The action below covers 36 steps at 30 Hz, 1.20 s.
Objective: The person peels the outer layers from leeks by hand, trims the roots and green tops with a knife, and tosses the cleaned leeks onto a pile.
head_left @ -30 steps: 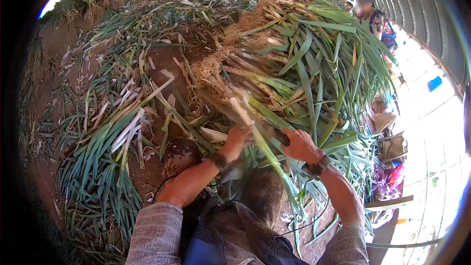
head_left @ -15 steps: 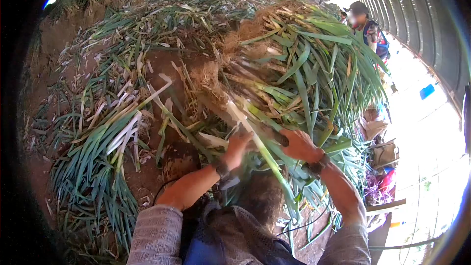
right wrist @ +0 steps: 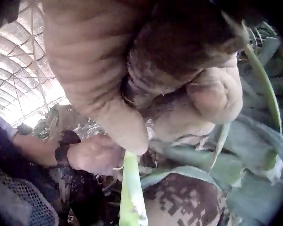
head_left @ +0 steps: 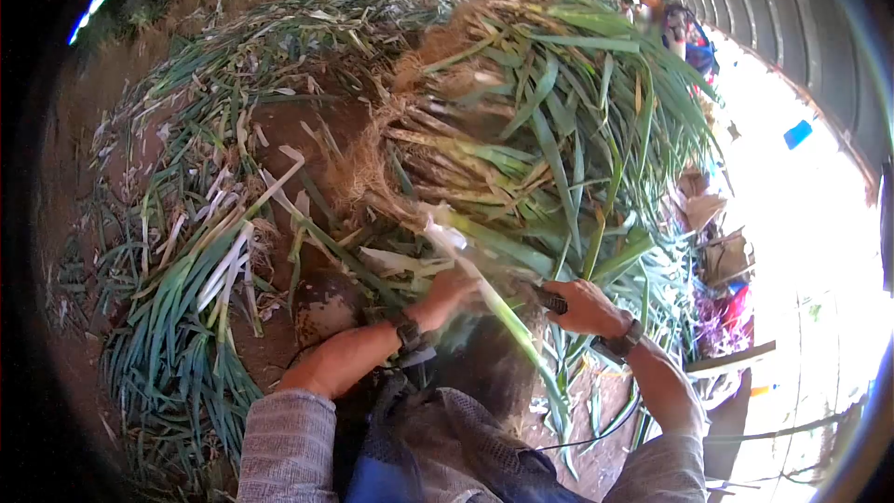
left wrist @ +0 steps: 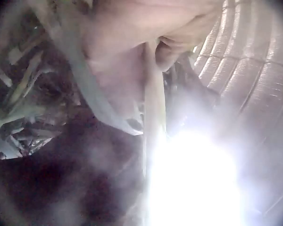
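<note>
In the head view my left hand (head_left: 447, 298) grips a leek-like green onion (head_left: 507, 317) around its pale stalk, root end pointing away and green leaves trailing toward my lap. The left wrist view shows fingers curled over the pale stalk (left wrist: 154, 101). My right hand (head_left: 589, 307) stands just right of the onion, its fingers wrapped around the dark handle (head_left: 551, 301) of a tool. That thick dark handle (right wrist: 172, 52) fills the palm in the right wrist view; I cannot tell the tool's kind. Green leaf (right wrist: 132, 193) hangs below the right thumb.
A large heap of rooted onions (head_left: 559, 121) lies ahead. To the left, a pile of cleaner onions (head_left: 191, 317) rests on soil strewn with leaf scraps. A cable (head_left: 596, 433) runs beside my right arm. Another person (head_left: 666, 14) is at the far right, near boxes (head_left: 724, 256).
My right hand has drawn back slightly toward me and right, with the dark handle. My left hand still grips the onion. The surroundings have shifted left in the head view.
</note>
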Available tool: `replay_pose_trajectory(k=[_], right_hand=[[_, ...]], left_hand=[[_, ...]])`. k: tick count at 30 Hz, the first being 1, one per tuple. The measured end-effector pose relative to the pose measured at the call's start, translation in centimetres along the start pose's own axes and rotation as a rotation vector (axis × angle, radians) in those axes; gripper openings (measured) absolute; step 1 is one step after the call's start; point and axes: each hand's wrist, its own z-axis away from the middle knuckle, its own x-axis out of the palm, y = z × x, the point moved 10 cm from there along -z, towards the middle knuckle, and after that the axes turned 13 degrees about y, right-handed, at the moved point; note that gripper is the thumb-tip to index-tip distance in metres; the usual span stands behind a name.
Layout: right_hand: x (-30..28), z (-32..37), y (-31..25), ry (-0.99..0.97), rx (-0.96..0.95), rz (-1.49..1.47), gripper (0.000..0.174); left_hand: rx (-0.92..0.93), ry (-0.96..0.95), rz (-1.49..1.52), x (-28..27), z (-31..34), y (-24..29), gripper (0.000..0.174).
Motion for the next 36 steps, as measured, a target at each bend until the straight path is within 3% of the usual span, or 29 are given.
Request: replay_pose_trajectory(k=[2,7,12,16,18,22,24,27,29,31,36], right_hand=[[0.7,1.1,0.4,0.012,-0.007,-0.021,0.020],[2.0,0.6,1.7,0.066,-0.011,-0.021,0.025],[4.5,-1.2,2.7,-0.053,-0.042,0.026,0.043],[3.3,-2.3,0.8,0.052,-0.111,0.004,0.037],[2.7,-2.8,0.4,0.078,-0.094,0.001,0.042],[3.6,-4.0,1.0,0.085,-0.203,0.057,0.045],[3.4,-4.9,1.6,0.087,-0.085,-0.013,0.046],[3.5,-4.5,-0.9,0.017,-0.193,0.028,0.045],[2.9,-4.6,-1.6,0.040,-0.190,0.034,0.044],[2.4,-5.3,-0.6,0.014,-0.038,0.063,0.044],[2.6,-4.7,-1.5,0.013,-0.123,0.013,0.041]], left_hand=[[-0.094,0.020,0.029,0.9,0.8,0.4,0.020],[-0.078,0.010,0.014,-1.2,-0.5,-0.1,0.032],[0.025,0.250,0.168,-3.7,-0.5,1.0,0.041],[0.030,0.281,0.044,-5.0,-0.6,0.6,0.042],[-0.023,0.094,-0.019,-2.7,-0.4,0.2,0.037],[-0.079,0.042,0.036,-1.7,0.8,0.4,0.031],[-0.041,-0.046,0.228,-1.9,0.7,0.4,0.026],[-0.103,0.003,0.252,-3.3,0.3,-1.1,0.027],[-0.097,-0.019,0.274,-2.9,0.5,-0.8,0.023],[-0.085,-0.039,0.300,-2.5,0.8,-0.5,0.019],[-0.090,-0.081,0.343,-2.4,0.8,-0.1,0.019]])
